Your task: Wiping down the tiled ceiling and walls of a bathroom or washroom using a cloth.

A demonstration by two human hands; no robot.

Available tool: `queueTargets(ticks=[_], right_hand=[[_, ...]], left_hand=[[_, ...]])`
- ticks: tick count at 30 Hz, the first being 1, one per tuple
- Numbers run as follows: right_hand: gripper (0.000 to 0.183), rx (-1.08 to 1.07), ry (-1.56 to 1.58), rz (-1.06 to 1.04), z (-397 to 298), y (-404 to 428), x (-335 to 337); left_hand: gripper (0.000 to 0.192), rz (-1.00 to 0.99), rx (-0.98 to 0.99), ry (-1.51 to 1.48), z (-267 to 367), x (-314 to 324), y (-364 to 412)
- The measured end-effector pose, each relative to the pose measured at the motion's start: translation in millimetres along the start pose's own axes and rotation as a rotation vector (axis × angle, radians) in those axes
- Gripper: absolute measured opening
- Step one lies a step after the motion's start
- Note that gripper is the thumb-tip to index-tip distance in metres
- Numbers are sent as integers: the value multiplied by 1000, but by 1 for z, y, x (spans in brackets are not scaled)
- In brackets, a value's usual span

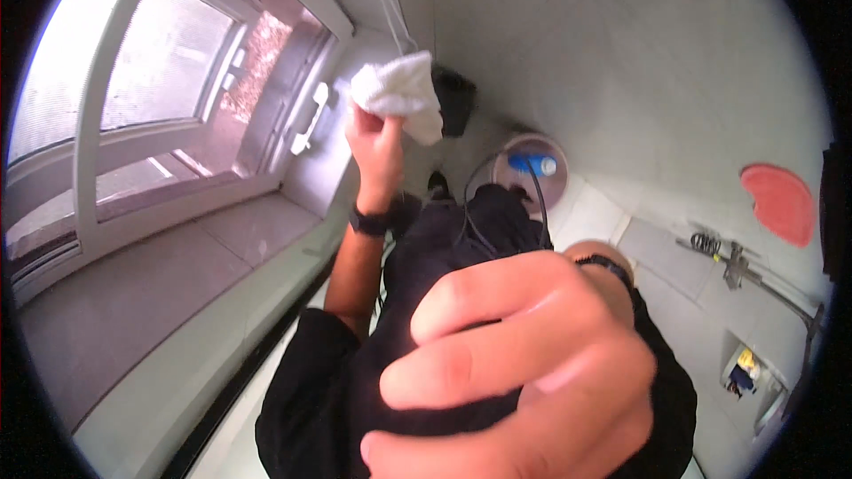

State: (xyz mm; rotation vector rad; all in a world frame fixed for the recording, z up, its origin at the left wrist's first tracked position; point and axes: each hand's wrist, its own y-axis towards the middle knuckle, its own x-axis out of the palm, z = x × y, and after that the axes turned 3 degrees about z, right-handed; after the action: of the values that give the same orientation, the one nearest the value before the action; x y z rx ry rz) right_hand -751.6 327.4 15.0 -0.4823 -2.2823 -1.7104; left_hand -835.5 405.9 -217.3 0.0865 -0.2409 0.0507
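A bunched white cloth point(399, 83) is pinched between the thumb and fingers of my left hand point(376, 150), which is raised beside the window frame. The white window handle point(311, 120) is just left of that hand, and the two are apart. Close to the camera, my right hand point(552, 359) fills much of the lower picture. Its fingers are bent and spread, with nothing seen between them; the palm side is hidden. Dark bands circle both wrists.
An open window sash point(170, 46) stands above a tiled sill point(166, 259) on the left. Near my legs are a round basin point(564, 176) with a blue bottle point(521, 163) and a black container point(458, 96). To the right are a shower fixture point(735, 269) and a red pad point(780, 205).
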Motion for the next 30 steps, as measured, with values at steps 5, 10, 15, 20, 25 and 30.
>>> queueTargets(ticks=[5,10,15,20,25,30], right_hand=[[26,-72,602,4,52,8,1],[19,951,811,-422,5,25,-62],[26,807,940,-197,52,49,-71],[11,632,614,-152,107,38,-118],[16,693,-177,-562,171,-3,-187],[22,864,-430,-598,213,-44,-206]], left_hand=[[51,-4,10,-60,-7,-5,-5],[41,-129,26,91,-4,11,4],[39,-116,-23,203,3,22,17],[38,-69,-31,229,-13,36,39],[37,34,18,175,-2,77,68],[36,123,145,185,8,111,93]])
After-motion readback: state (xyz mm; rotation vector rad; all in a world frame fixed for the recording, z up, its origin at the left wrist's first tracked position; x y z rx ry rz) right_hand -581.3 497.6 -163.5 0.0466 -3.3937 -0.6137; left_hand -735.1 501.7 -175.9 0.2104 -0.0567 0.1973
